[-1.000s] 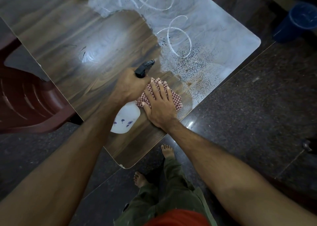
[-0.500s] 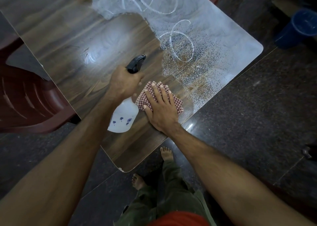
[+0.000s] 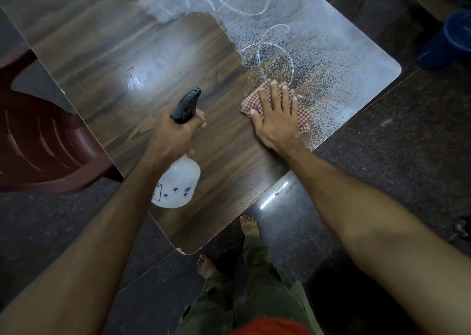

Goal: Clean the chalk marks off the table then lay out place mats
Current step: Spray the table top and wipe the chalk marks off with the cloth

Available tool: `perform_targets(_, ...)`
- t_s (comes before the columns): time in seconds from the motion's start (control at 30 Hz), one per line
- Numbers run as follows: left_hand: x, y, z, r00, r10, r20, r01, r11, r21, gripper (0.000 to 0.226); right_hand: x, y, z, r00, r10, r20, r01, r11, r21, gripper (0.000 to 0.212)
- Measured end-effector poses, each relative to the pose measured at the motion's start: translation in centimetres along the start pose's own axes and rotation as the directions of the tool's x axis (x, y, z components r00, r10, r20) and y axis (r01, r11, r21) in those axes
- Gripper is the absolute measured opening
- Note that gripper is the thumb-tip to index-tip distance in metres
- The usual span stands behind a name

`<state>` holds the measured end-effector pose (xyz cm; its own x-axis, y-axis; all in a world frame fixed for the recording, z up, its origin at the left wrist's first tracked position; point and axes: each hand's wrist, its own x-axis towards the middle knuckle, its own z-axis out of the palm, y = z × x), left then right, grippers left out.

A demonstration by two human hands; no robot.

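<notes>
Chalk marks (image 3: 267,54) remain: flat right hand (image 3: 276,119) should press red checked cloth (image 3: 300,120) firmly across them; left hand (image 3: 173,136) grips white spray bottle (image 3: 175,184).

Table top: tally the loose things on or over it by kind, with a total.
Spray bottle: 1, in the left hand
Checked cloth: 1, under the right hand
Place mats: 0
Total: 2
</notes>
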<state>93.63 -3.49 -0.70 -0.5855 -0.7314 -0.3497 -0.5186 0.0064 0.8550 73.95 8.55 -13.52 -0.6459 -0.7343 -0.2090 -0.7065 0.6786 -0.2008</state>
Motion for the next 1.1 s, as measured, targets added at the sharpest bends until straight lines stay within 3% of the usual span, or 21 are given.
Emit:
perform_targets(0.17, 0.4, 0.6, 0.7, 1.000, 0.014, 0.005, -0.014, 1.000, 0.002, 0.008, -4.9, -3.0, 1.9, 0.972, -0.228, 0.055, 0.230, 0.973, -0.027, 0.067)
perform_targets(0.27, 0.6, 0.9, 1.1, 1.000, 0.007, -0.002, -0.007, 1.000, -0.002, 0.009, -8.1, -1.0, 2.8, 0.957, -0.279, 0.083, 0.284, 0.958, -0.047, 0.066)
perform_targets(0.47, 0.6, 0.8, 1.4, 1.000, 0.009, 0.006, -0.009, 1.000, -0.015, 0.009, -2.9, 6.1, 0.5, 0.999, -0.034, 0.031, 0.036, 0.998, -0.061, 0.069)
perform_targets(0.6, 0.8, 1.0, 2.2, 1.000, 0.003, 0.013, -0.003, 1.000, -0.022, 0.007, -0.6, 4.9, 0.1, 0.999, 0.049, 0.002, -0.049, 0.998, -0.032, 0.070)
perform_targets(0.77, 1.3, 2.0, 4.1, 0.999, 0.017, 0.051, -0.016, 1.000, -0.021, 0.007, -6.2, 2.1, 1.6, 0.977, -0.208, 0.053, 0.211, 0.975, -0.067, 0.068)
perform_targets(0.87, 1.6, 2.6, 4.9, 0.999, 0.010, 0.051, -0.008, 0.999, -0.041, 0.006, -7.7, 4.1, 1.7, 0.958, -0.265, 0.108, 0.274, 0.959, -0.075, 0.067)
perform_targets(1.1, 2.1, 3.2, 5.3, 0.999, 0.013, 0.044, -0.011, 0.999, -0.041, 0.006, 0.1, 11.6, -1.7, 0.998, 0.064, 0.029, -0.063, 0.997, -0.046, 0.071)
